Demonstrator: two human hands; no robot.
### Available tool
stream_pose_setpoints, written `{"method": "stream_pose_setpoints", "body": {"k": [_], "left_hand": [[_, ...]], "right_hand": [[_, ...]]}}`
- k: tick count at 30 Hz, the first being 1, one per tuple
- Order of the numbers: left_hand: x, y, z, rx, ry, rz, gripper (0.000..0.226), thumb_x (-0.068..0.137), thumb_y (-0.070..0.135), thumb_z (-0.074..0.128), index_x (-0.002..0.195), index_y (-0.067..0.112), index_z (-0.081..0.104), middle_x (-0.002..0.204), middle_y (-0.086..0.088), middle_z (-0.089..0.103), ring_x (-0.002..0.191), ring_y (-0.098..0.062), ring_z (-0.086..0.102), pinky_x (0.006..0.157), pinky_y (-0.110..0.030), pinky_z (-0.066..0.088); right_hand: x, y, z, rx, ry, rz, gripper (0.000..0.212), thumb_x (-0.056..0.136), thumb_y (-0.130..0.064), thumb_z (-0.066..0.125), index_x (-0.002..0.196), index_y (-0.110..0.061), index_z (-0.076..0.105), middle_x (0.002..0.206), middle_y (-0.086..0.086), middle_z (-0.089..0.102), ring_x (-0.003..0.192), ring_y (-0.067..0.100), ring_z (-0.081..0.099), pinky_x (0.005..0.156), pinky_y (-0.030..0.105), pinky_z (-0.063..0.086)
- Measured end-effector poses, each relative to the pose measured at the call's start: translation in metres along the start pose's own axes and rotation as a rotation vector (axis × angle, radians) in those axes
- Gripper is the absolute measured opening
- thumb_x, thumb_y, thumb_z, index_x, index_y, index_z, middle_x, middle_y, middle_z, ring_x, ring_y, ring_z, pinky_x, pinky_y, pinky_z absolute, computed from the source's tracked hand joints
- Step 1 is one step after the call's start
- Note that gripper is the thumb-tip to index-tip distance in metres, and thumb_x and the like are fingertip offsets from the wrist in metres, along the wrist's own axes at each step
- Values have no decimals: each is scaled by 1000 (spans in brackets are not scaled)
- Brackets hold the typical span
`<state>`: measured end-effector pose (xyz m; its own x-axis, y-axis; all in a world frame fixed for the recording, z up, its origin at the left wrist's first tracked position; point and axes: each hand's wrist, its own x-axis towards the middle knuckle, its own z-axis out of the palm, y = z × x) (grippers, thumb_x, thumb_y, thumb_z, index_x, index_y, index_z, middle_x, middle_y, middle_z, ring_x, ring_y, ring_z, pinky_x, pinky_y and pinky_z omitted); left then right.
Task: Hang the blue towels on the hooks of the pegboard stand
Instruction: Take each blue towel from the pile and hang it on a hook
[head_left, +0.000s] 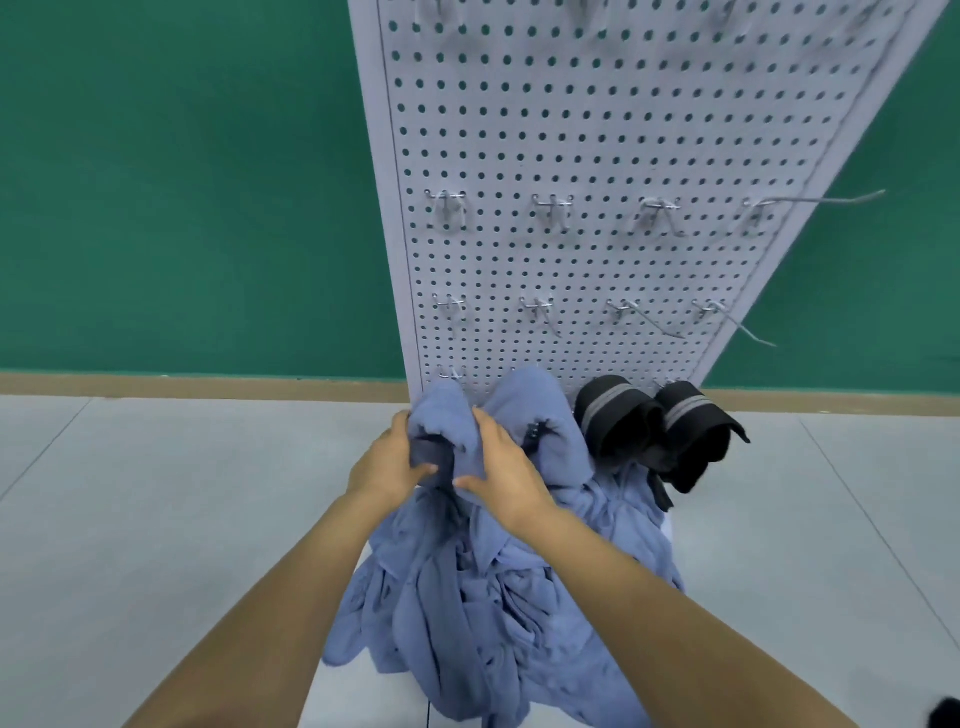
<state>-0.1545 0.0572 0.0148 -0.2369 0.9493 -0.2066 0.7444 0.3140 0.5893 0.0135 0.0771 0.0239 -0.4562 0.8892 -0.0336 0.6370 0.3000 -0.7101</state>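
A white pegboard stand (597, 130) rises in front of me with rows of metal hooks (550, 208). Both my hands hold one blue towel (447, 415) at the board's bottom left, close under the lowest left hook (451, 372). My left hand (387, 460) grips its left side, fingers curled into the cloth. My right hand (501, 462) grips its right side. A second blue towel (540, 415) hangs beside it at the bottom row. More blue towels (493, 597) lie heaped at the stand's foot.
Two black caps (660, 426) with grey stripes hang on the bottom right hooks. Long hooks stick out at the board's right edge (815, 199). Behind stands a green wall (182, 182); a pale tiled floor (156, 493) lies around the stand.
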Motion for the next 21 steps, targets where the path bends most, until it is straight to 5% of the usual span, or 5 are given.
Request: {"method": "stream_pose_setpoints", "body": {"k": [7,11,14,17,21], "left_hand": [[-81,3,45,85,-159,-177,46,94,26,56,133,7,40,124,-14,57,110,-29,57,84,-34,47],[-106,29,85,37,-266,-102,10,94,20,58,98,11,58,91,-11,62,93,-26,59,78,-31,47],[-112,53,117,20,-288,-60,14,91,19,60,78,21,55,90,-13,65,93,-27,62,88,-37,50],[-108,77,141,12,-262,-7,9,92,17,58,100,17,62,104,-9,68,100,-26,63,89,-38,52],[-81,103,162,85,-185,122,36,96,17,54,131,15,50,129,-6,57,112,-25,57,91,-36,50]], "right_hand": [[-106,54,-21,-157,-139,93,49,96,-28,57,141,-18,39,141,3,45,119,21,51,98,37,45],[-148,93,-41,-83,-90,181,33,94,-21,60,125,-13,53,127,4,56,97,12,51,87,32,50],[-162,119,-59,-75,-59,248,32,93,-17,60,124,-10,53,120,3,56,94,13,51,84,27,48],[-161,140,-74,-76,-27,289,32,92,-17,61,123,-11,54,116,3,56,93,15,52,90,35,49],[-142,156,-85,-61,-3,311,32,93,-18,60,124,-14,54,122,5,57,96,17,54,91,36,49]]}}
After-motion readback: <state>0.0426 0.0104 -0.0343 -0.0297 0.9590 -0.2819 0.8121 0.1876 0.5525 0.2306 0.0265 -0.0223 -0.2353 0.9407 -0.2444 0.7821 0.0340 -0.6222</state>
